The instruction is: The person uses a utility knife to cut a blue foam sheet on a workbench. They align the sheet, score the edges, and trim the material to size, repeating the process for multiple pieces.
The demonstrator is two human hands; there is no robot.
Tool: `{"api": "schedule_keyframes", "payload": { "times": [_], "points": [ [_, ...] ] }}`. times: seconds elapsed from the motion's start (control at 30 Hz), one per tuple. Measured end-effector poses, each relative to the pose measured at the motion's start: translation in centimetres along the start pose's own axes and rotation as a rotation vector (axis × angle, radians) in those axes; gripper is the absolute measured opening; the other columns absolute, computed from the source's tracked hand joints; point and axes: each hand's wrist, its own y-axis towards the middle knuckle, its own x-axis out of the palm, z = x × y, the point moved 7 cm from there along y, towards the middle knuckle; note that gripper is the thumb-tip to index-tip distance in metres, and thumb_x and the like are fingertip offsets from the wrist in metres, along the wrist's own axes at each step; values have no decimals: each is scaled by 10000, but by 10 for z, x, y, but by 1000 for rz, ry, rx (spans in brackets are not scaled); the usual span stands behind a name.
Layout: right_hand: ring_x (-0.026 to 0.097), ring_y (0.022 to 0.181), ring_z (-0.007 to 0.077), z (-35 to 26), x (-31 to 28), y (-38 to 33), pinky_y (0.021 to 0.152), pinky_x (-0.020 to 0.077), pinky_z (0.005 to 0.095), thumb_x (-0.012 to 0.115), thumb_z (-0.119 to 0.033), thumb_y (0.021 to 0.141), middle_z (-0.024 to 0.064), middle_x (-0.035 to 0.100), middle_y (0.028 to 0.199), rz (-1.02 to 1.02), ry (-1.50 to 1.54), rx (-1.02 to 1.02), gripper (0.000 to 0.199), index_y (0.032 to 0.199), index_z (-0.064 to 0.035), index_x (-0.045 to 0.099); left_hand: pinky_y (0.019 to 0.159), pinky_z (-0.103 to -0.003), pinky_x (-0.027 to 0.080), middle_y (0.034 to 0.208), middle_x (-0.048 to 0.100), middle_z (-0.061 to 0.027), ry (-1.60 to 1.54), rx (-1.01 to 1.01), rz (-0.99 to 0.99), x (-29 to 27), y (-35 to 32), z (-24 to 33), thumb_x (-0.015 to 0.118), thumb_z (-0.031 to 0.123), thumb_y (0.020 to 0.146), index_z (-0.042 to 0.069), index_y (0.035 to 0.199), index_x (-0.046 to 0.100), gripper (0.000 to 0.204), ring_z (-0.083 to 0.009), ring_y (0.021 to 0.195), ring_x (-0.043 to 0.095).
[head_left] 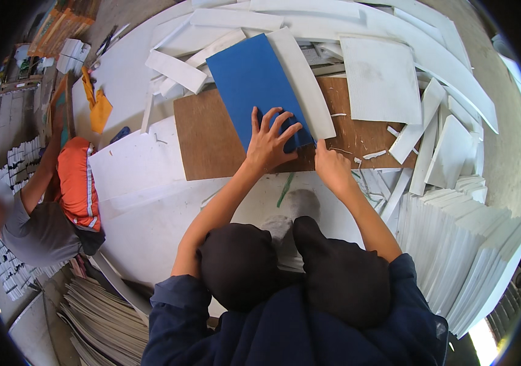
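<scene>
A flat blue rectangular panel (245,76) lies slanted over a brown wooden board (202,137). My left hand (267,143) presses on its near end with the fingers spread. Along the panel's right side, a white piece with a curved edge (303,85) shows on the board. My right hand (332,163) is closed in a fist at the panel's near right corner. A small dark tip shows at its fingers, but most of what it holds is hidden. Thin white shavings (374,155) lie on the board to the right.
A white ribbed panel (379,79) and many white offcuts (178,70) lie around the board. Stacked white panels (455,244) stand at the lower right. To the left, another person (44,229) works near an orange garment (77,183). Yellow cloth (100,113) lies farther back.
</scene>
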Motion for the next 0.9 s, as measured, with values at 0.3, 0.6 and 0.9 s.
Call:
{"api": "schedule_keyframes", "payload": {
  "times": [0.3, 0.6, 0.9],
  "points": [
    [631, 656, 384, 8, 14, -20, 571, 497, 481, 451, -165, 871, 213, 615, 646, 40, -22, 18, 157, 938, -31, 407, 1025, -620, 133, 1206, 417, -19, -3, 1, 22, -1, 1, 1, 746, 306, 517, 249, 1107, 514, 637, -267, 1223, 298],
    [634, 602, 345, -12, -38, 1, 509, 500, 437, 448, -200, 898, 186, 611, 609, 188, -40, -58, 172, 893, -28, 451, 1020, -625, 135, 1209, 419, -18, 1, -6, 15, -2, 0, 3, 753, 300, 517, 235, 1091, 525, 620, -268, 1225, 297],
    [635, 611, 344, -16, -28, 19, 533, 502, 444, 429, -184, 904, 187, 610, 609, 147, -40, -71, 161, 901, -26, 461, 1014, -634, 135, 1214, 427, -14, 1, -15, 3, 1, 1, 0, 745, 344, 520, 250, 1099, 533, 623, -268, 1214, 312]
  ]
}}
